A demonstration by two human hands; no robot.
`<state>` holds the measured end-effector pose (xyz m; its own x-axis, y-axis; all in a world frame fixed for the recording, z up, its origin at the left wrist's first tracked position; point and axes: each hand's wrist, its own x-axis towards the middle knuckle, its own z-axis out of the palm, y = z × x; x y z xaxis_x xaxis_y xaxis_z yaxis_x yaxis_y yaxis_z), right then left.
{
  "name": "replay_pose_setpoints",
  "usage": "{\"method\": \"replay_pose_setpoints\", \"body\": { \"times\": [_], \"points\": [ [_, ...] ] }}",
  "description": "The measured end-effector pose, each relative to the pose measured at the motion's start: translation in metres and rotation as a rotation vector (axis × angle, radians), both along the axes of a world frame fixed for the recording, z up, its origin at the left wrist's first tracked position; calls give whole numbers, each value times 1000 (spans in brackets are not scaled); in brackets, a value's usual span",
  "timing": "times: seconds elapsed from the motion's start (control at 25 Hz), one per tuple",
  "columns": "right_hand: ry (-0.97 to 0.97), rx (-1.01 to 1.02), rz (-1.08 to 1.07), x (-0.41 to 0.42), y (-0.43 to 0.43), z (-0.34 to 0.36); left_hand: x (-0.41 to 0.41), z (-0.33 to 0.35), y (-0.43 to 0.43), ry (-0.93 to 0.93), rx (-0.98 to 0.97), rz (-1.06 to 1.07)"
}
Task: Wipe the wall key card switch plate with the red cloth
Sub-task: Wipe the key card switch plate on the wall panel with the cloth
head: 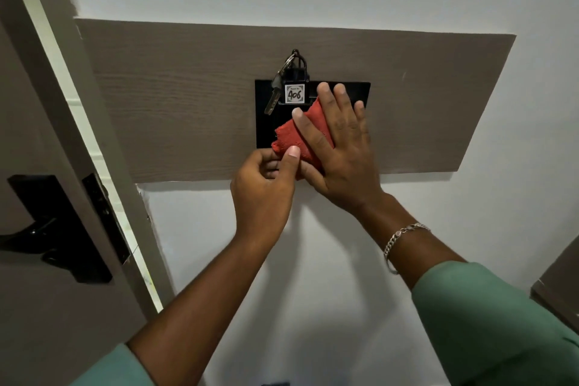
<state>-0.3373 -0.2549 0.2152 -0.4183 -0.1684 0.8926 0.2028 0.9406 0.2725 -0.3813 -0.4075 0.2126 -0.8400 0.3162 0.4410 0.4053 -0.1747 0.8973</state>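
A black key card switch plate [266, 125] is mounted on a grey-brown wood panel [175, 103] on the white wall. A key tag marked 406 [294, 93] with a metal key [273, 97] sits in the slot at the plate's top. The red cloth [289, 135] lies flat against the lower middle of the plate. My right hand [338, 147] presses on the cloth with fingers spread, covering the plate's right half. My left hand [266, 191] pinches the cloth's lower left corner between thumb and fingers.
A door [37, 141] with a black handle and lock plate [53, 229] stands ajar at the left, its edge close to my left forearm. White wall [344, 260] runs below the panel. A brown furniture corner [560, 285] shows at the right edge.
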Motion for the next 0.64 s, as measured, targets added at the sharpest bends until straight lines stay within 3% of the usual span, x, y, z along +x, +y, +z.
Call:
{"method": "replay_pose_setpoints", "body": {
  "times": [0.16,0.4,0.52,0.64],
  "points": [
    [-108,-130,-36,19,8,-8,16,3,15,-282,91,-150],
    [-239,-442,110,59,6,-17,40,-5,33,-330,136,-221],
    [-133,-754,298,86,2,-29,55,-6,48,-365,86,-323],
    [104,-1252,394,119,11,-45,76,-16,70,-436,50,-447]
  ]
}}
